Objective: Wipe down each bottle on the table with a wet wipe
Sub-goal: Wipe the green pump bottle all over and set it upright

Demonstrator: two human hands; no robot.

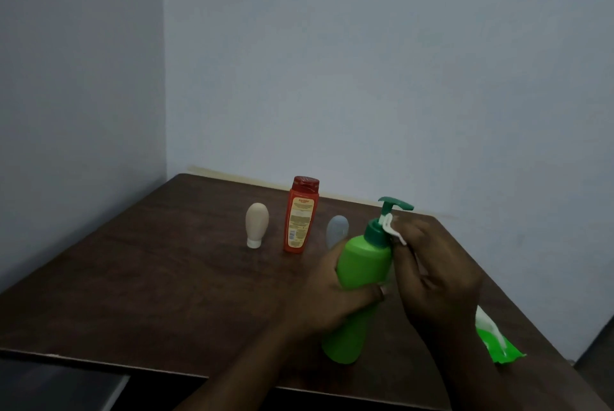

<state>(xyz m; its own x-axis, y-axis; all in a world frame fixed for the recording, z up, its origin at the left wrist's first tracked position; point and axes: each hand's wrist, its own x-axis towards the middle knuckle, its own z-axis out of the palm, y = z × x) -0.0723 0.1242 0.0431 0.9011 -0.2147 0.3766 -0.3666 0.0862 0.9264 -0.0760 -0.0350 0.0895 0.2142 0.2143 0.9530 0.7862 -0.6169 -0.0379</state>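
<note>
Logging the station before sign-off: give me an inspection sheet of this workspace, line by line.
Surface: dark brown table.
Job's things: green pump bottle held tilted, wet wipe at its pump neck; orange bottle upright; beige tube standing on its cap; grey tube partly hidden behind the green pump bottle; wipes pack at the table's right edge.
Clutter: nothing seen.
Grippers: left hand grips the green pump bottle's body; right hand pinches the wet wipe at the pump neck.
Cables: nothing seen.
Surroundings: pale walls meeting in a corner behind the table.
</note>
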